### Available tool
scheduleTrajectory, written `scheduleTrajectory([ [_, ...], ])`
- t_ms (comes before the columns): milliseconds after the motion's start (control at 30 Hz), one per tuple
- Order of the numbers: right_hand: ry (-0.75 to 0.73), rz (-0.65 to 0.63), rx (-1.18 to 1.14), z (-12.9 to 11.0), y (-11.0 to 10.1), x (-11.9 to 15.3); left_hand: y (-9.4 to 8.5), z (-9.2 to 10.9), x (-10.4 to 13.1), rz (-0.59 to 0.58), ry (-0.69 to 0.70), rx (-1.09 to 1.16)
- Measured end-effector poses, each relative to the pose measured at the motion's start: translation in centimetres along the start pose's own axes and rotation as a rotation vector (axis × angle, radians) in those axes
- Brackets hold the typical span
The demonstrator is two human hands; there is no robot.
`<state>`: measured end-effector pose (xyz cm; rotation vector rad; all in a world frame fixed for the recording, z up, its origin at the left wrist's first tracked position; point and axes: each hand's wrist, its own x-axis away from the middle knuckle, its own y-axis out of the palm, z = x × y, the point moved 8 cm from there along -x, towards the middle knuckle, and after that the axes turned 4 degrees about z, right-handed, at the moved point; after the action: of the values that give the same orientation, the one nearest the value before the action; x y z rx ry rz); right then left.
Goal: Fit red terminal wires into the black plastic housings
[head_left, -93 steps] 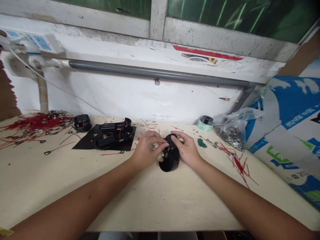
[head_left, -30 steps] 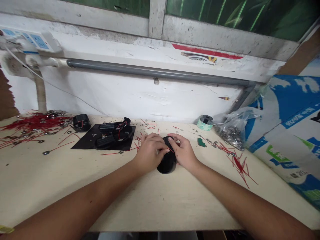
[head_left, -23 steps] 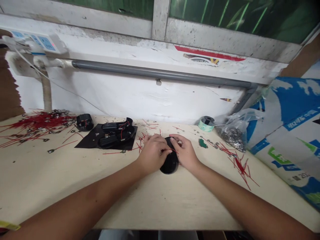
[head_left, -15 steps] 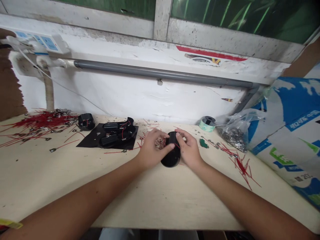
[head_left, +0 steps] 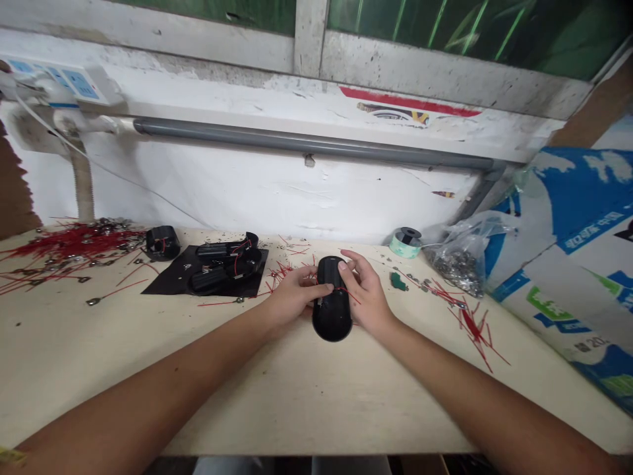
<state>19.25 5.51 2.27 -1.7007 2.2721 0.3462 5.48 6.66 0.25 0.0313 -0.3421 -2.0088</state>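
A black rounded device (head_left: pixel 333 316) with a red wire across it is held between both hands above the table's middle. My left hand (head_left: pixel 295 293) grips its left side, the thumb lying on the front. On the other side my right hand (head_left: pixel 364 290) holds the upper right edge, with the thumb on the top part and the index finger raised behind. Loose red wires (head_left: pixel 281 272) lie behind my left hand. Similar black parts (head_left: pixel 217 276) with red wires rest on a black sheet (head_left: pixel 165 280) to the left.
Another black part (head_left: pixel 162 243) stands beside a red wire pile (head_left: pixel 74 241). Rightward are a tape roll (head_left: pixel 405 243), a green piece (head_left: pixel 397 282), a bag of metal bits (head_left: pixel 462 264), more red wires (head_left: pixel 475 326) and a blue-white sack (head_left: pixel 573 264). A grey pipe (head_left: pixel 297 148) runs along the wall.
The black device now shows more of its front and sits slightly lower. My left hand has closed in on its left side, with the thumb on its front. The camera view has shifted a little.
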Motion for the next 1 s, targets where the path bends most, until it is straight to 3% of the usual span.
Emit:
scheduleTrajectory([
  [133,0.302,-0.228,-0.1,2.1,1.7,0.9,-1.4,0.9,-0.2,0.125,0.062,0.09],
  [233,0.357,-0.386,-0.118,2.2,2.9,1.6,-2.2,1.1,-0.5,0.155,0.079,0.076],
  [533,0.332,-0.363,-0.157,2.4,2.3,1.2,-2.1,0.9,-0.5,0.141,0.06,0.055],
  [1000,0.271,-0.37,-0.15,2.0,2.0,1.2,-1.7,0.6,-0.5,0.027,0.011,0.073],
])
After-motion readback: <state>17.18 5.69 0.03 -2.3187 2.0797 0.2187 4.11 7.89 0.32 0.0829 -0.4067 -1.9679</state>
